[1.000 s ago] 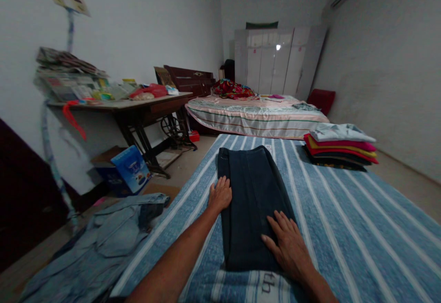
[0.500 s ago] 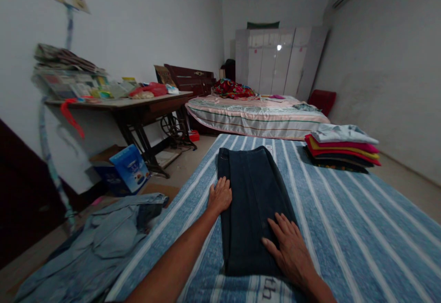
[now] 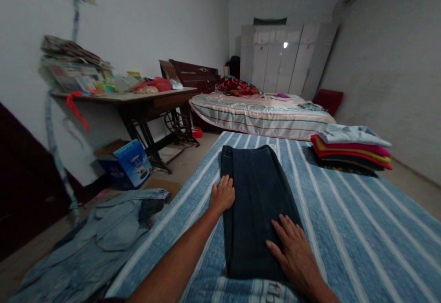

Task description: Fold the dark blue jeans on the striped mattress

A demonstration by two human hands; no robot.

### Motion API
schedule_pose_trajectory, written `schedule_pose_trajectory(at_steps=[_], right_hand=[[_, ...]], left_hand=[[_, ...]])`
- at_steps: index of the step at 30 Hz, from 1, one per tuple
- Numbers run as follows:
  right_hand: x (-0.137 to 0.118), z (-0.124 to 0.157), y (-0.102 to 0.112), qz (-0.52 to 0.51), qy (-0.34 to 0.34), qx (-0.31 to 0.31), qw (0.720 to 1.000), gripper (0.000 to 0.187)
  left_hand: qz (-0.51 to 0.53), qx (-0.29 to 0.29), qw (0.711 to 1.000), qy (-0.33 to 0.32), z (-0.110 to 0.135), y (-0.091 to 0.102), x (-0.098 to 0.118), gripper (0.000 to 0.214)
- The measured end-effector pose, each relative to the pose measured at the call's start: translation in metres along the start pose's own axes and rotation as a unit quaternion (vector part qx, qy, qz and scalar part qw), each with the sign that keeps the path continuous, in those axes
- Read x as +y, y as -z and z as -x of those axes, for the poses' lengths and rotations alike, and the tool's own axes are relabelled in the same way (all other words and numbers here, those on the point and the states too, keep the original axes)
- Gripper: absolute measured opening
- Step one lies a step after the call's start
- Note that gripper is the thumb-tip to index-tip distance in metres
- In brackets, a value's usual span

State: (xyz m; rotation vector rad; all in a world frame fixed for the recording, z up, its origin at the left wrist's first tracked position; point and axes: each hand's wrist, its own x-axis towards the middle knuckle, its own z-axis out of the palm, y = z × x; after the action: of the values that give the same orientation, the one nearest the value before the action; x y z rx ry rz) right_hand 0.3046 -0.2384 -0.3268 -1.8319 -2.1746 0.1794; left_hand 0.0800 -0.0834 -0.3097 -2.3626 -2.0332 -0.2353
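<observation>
A pair of dark blue trousers (image 3: pixel 255 202), folded into a long strip, lies flat on a blue bedspread with white stripes (image 3: pixel 344 211). My left hand (image 3: pixel 223 194) rests on the left edge of the trousers, about halfway along, fingers stretched out. Lower down on the right side, my right hand (image 3: pixel 292 245) lies flat on the cloth with its fingers spread. Neither hand grips the fabric. Part of the near right corner of the trousers is hidden under my right hand.
A stack of folded clothes (image 3: pixel 351 151) sits at the bed's right side. Light blue denim garments (image 3: pixel 110 229) lie at the left, by a blue box (image 3: pixel 127 163). A sewing machine table (image 3: pixel 138 98) stands along the left wall. Beyond is another bed (image 3: pixel 268 115).
The whole view has shifted slightly, so the room appears a little further right. Both hands stay on the trousers in nearly the same places.
</observation>
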Motion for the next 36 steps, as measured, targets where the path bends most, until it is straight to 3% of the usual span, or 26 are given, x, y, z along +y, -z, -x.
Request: schedule_pose_trajectory(at_steps=[24, 36], right_hand=[[-0.003, 0.000, 0.007, 0.000, -0.011, -0.013, 1.000, 0.061], [-0.001, -0.001, 0.005, -0.010, -0.010, -0.010, 1.000, 0.064]], left_hand=[[0.012, 0.006, 1.000, -0.019, -0.001, -0.001, -0.002, 0.045], [0.006, -0.003, 0.998, -0.066, 0.021, -0.001, -0.013, 0.044]])
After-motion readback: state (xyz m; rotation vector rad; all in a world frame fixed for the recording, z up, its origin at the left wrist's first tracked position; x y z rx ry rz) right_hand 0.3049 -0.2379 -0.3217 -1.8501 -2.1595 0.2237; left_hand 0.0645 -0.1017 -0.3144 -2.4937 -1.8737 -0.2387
